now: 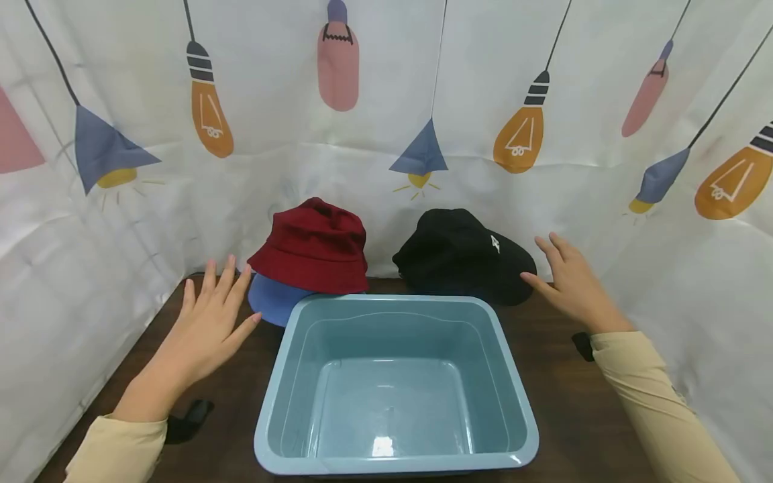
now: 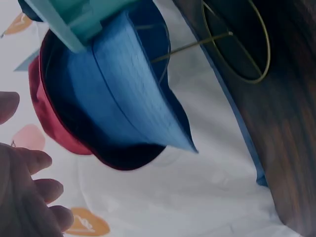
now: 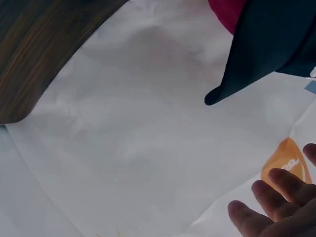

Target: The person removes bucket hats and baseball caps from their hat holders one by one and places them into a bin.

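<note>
Hovering: left hand (image 1: 208, 322) and right hand (image 1: 570, 285), both grips empty, fingers extended. Red hat (image 1: 320, 235) over blue hat (image 1: 274, 298), left, and black cap (image 1: 453, 248), right: far edge of bench (image 1: 580, 402). Tub (image 1: 392, 335): nearer, between hands. Advisable, I judge: pinch brims lightly, lifting clear of tub.

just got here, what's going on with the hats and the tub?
A person has both arms out over a dark table, holding nothing. The left hand is spread near the red hat, which sits over a blue one; the right hand is near the black hat. The light blue tub stands between the forearms, in front of the hats. All three hats are outside it.
</note>
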Available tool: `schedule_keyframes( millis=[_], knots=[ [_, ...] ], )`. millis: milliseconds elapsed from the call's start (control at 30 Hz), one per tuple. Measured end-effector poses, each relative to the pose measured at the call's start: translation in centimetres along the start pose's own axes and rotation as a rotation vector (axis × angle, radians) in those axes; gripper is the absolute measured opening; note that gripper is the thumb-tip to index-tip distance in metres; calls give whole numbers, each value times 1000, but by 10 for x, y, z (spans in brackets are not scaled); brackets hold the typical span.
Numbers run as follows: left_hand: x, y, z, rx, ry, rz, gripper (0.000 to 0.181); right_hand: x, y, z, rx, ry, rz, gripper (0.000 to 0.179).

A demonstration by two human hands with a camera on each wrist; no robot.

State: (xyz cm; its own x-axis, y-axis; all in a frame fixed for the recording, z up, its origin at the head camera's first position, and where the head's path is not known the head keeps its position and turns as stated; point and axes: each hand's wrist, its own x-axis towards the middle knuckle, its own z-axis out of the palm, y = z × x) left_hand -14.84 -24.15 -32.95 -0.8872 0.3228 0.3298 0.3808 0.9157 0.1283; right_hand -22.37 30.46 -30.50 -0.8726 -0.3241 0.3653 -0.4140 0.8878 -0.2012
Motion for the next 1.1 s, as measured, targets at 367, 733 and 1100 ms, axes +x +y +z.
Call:
schedule_keyframes(
  millis=[367,733,1100],
  knots=[
    [-13,26,17,-45,-25,91,70,7,-16,0,55,30,-27,66],
    [-10,39,28,-86,-82,107,62,18,-34,-5,63,68,-108,58],
    [-14,40,31,-38,-36,196,60,37,-54,-5,78,20,-119,49]
  ],
)
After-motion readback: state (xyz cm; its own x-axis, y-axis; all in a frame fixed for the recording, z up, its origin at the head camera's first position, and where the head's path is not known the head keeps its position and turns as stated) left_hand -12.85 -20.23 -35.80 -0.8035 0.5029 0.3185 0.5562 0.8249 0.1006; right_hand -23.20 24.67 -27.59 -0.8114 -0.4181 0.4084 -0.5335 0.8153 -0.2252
